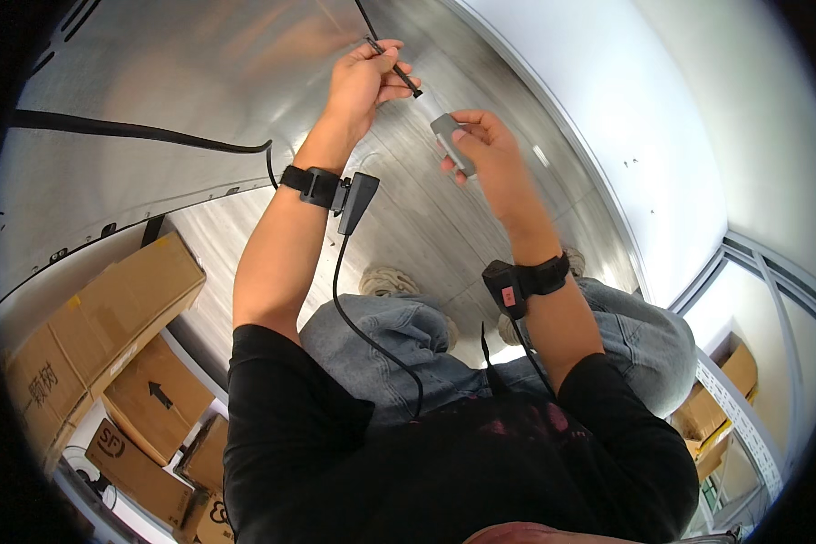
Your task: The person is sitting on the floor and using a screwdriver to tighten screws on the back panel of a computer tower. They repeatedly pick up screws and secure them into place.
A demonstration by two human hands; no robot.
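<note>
Gripping a thin black rod-like tool [393, 66] between thumb and curled fingers, the left hand [361, 86] is closed on it at the far centre of the scene, the tool slanting down to the right with a dark cable [364, 18] running away from its far end. Just right of it, the right hand [480, 145] is closed on a small grey block-shaped part [451, 140], thumb on top and fingers beneath; the tool's tip ends close to the upper end of this part, though whether the two touch cannot be told. Nearest the camera, the person's black shirt [444, 471] fills the lower frame, with blue jeans [408, 354] over bent knees beyond it. Each wrist carries a black strap: the left wrist device [331, 192] has a wedge-shaped unit and a cable hanging toward the lap, and the right wrist device [517, 286] shows a small red mark. Cardboard boxes [118, 354] are stacked at near left, more at near right. Beyond the hands lies a broad brushed-metal tabletop [199, 82], crossed at left by a thick black cable [136, 131]. White wall [626, 100] rises at far right.
</note>
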